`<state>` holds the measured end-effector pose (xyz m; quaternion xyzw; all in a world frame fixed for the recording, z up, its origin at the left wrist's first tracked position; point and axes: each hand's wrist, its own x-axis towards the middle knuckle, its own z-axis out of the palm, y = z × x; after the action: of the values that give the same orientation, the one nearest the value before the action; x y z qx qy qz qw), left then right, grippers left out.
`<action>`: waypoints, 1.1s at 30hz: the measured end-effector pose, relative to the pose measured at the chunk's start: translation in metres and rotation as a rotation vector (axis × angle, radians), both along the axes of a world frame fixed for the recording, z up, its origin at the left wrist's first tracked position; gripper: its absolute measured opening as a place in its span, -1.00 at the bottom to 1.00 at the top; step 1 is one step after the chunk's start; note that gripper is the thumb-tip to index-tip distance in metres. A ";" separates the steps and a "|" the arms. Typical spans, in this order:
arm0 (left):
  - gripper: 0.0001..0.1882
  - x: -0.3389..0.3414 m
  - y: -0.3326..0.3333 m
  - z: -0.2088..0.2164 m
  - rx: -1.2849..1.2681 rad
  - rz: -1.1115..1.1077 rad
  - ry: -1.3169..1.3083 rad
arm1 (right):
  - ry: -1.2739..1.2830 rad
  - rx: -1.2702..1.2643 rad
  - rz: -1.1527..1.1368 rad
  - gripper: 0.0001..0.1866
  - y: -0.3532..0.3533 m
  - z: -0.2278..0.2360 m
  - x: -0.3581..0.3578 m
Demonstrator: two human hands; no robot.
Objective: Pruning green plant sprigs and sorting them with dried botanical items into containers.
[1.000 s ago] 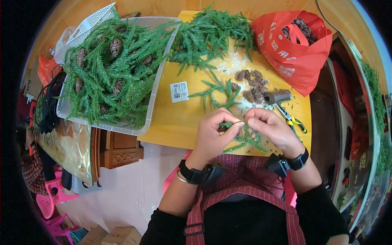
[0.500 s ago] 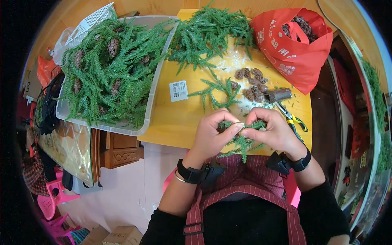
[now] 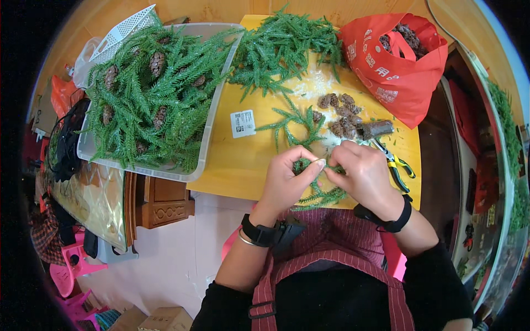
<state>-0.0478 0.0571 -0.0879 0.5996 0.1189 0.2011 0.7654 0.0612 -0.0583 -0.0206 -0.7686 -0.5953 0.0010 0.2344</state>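
My left hand point(image 3: 290, 176) pinches a green artificial pine sprig point(image 3: 326, 197) over the front edge of the yellow table. Close against it, my right hand point(image 3: 359, 168) has its thumb and fingers pressed together on the same sprig, and the fingers partly hide what they hold. Just beyond my hands lies another pine sprig point(image 3: 298, 126) with a small pine cone point(image 3: 317, 116) at its side. Several loose pine cones point(image 3: 343, 126) are grouped farther right, beside a brown cylinder point(image 3: 379, 128). Yellow-and-black pliers point(image 3: 398, 165) lie to the right of my right hand.
A clear plastic bin point(image 3: 205, 138) full of pine branches with cones stands at left. Loose pine branches point(image 3: 287, 47) are heaped at the back, beside a red bag point(image 3: 381, 71) of cones. A white label point(image 3: 243, 123) lies on the yellow tabletop point(image 3: 232, 176).
My right hand has turned, with its back now more upward and its fingers bent down at the sprig. The sprig's hanging tip has shifted slightly. My left hand has barely moved.
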 end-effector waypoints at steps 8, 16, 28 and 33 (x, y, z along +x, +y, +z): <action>-0.96 0.004 -0.010 0.004 0.023 0.118 -0.055 | 0.081 0.049 -0.027 -0.78 0.002 -0.007 0.015; -0.88 0.003 -0.004 0.009 0.447 0.300 -0.264 | 0.975 -0.070 -0.002 -0.79 -0.015 0.008 0.017; -0.91 -0.002 -0.007 0.013 0.495 0.256 -0.255 | 1.357 0.162 -0.142 -0.86 -0.014 0.000 -0.001; -0.93 0.000 -0.014 0.015 0.100 0.188 -0.210 | 1.141 0.203 -0.088 -0.83 -0.013 -0.004 -0.001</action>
<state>-0.0476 0.0435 -0.0729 0.5992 0.0836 0.3389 0.7205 0.0605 -0.0711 -0.0244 -0.6442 -0.3394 0.3481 0.5905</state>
